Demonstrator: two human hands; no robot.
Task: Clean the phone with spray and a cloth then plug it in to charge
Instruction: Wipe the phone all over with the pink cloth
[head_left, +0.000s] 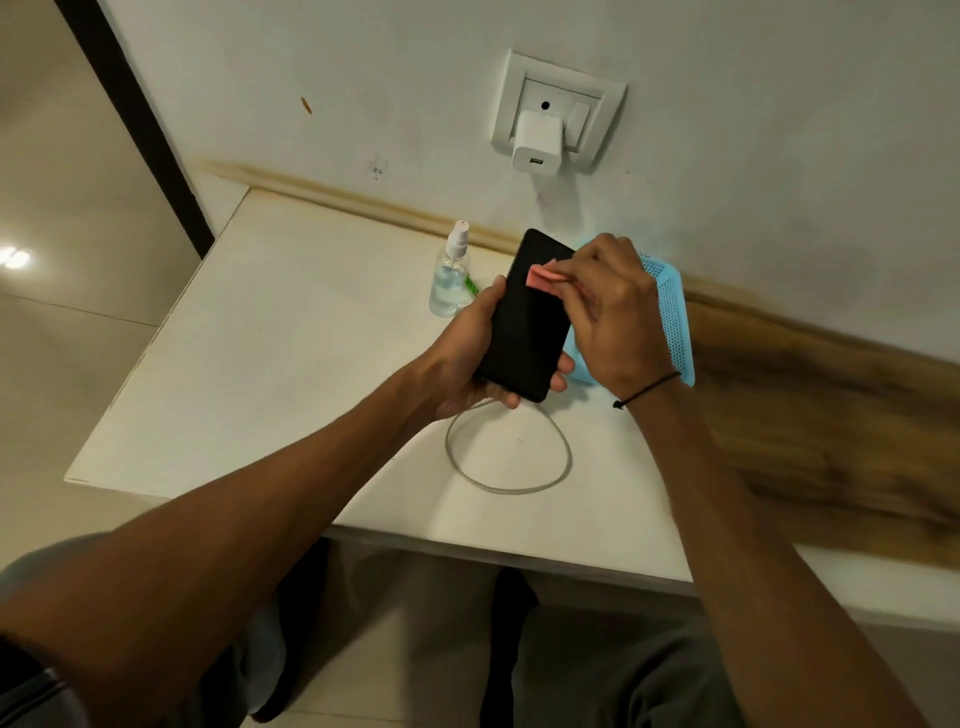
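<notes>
Above the white worktop (270, 332), a black phone (527, 317) is held with its dark screen facing up, gripped along its lower half by the left hand (467, 358), whose thumb lies on the left edge while the fingertips wrap round the right edge and bottom corner. The left grip is thus clenched on the phone. A small folded pink cloth (543, 275) is pinched in the right hand (608, 317) and pressed on the upper right part of the screen; the right grip is closed on the cloth. A thin black cord is worn at the right wrist. Just beyond the left grip, a clear spray bottle (451, 278) with a white nozzle is stood upright on the worktop, near the wall. Beneath and behind the right grip, a light blue perforated basket (670, 306) is partly hidden by the hand. Below both grips, a white cable (506, 457) is laid in a loop on the worktop, one end passing under the left hand. Well beyond the grips, a white charger (535, 143) is seated in a wall socket (558, 111), no cable being seen in its port.
</notes>
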